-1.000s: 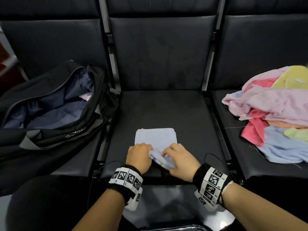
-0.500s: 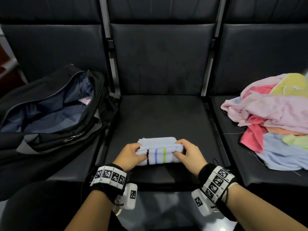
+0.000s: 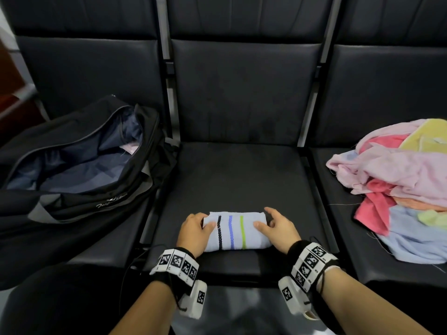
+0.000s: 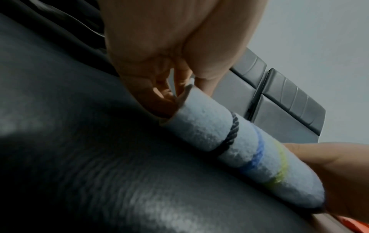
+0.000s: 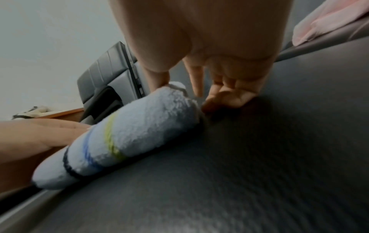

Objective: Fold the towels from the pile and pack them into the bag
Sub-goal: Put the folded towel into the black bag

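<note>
A folded pale blue towel [image 3: 235,233] with black, blue and green stripes lies flat near the front edge of the middle seat [image 3: 237,175]. My left hand [image 3: 196,230] holds its left end, thumb on top and fingers curled in at the end [image 4: 171,97]. My right hand [image 3: 275,228] holds the right end: the thumb lies on top, the index finger reaches past the far corner, and the other fingers curl at the end against the seat [image 5: 219,99]. The towel [image 4: 249,151] [image 5: 123,137] looks like a thick roll in both wrist views. The open black bag [image 3: 96,206] sits on the left seat.
A loose pile of pink, red, yellow, orange and blue towels [image 3: 406,180] covers the right seat. Something pale pink shows deep inside the bag. Metal frame bars run between the seats. The seat backs rise behind.
The flat towel was folded over from its near edge into a thick bundle. The stripes now face up, and it lies on the seat with one hand at each end.
</note>
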